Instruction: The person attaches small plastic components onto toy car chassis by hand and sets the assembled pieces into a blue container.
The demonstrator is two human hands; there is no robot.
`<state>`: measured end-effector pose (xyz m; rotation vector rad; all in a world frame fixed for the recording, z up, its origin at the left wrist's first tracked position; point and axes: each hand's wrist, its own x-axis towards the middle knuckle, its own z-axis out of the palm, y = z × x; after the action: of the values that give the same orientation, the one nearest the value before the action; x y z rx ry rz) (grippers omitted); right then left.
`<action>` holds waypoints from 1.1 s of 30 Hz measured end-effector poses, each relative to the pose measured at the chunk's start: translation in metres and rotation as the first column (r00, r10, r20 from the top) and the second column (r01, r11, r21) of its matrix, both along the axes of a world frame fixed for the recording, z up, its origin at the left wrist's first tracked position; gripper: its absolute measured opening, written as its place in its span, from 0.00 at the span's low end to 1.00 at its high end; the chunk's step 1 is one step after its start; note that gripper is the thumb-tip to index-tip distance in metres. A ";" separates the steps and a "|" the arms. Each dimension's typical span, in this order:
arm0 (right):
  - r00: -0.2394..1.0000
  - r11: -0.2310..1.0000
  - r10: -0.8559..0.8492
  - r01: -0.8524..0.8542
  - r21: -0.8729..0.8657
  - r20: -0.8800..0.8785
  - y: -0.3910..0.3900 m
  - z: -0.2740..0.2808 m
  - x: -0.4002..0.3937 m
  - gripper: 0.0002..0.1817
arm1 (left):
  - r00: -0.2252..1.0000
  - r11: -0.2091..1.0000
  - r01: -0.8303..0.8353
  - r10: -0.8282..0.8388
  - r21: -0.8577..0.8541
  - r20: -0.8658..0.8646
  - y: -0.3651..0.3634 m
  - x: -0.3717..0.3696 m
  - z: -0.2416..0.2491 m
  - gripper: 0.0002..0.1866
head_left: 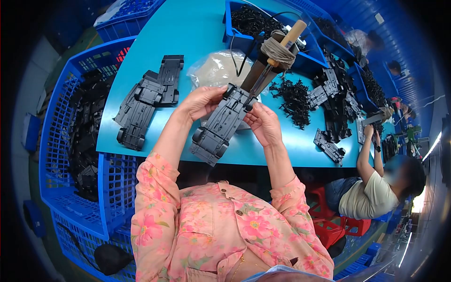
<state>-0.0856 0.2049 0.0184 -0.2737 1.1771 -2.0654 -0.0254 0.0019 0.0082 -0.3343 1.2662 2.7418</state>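
A black plastic toy car chassis (222,123) with wheels tilts over the table's near edge, its far end up against a fixed tool. My left hand (205,101) is closed on its upper left side, thumb and fingers by the wheel. My right hand (264,122) pinches the upper right edge; what its fingertips touch there is partly hidden. The tool, which looks like a soldering iron, has a wooden handle (293,35) bound with cord (278,52) to a stand, its metal shaft pointing down at the chassis. Behind my left hand lies a clear plastic bag (213,68).
More chassis (149,96) lie stacked at left on the teal table (188,28). Small black parts (293,101) are heaped at right, near other chassis (329,146). A blue bin (263,40) stands behind; a blue crate (123,181) holds black pieces. A co-worker (371,197) sits at right.
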 end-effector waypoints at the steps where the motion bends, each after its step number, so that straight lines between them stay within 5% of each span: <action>1: 1.000 1.000 -0.001 0.001 -0.002 0.001 -0.001 0.003 0.001 0.15 | 1.000 1.000 0.000 0.000 0.000 -0.002 0.000 0.000 0.000 0.14; 33: 1.000 0.998 -0.015 0.015 -0.054 0.002 -0.002 0.000 -0.001 0.13 | 0.998 1.000 0.001 -0.001 0.008 -0.055 -0.002 0.000 0.001 0.13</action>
<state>-0.0863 0.2024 0.0188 -0.2903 1.1268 -2.1124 -0.0254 0.0001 0.0093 -0.2588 1.2673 2.7729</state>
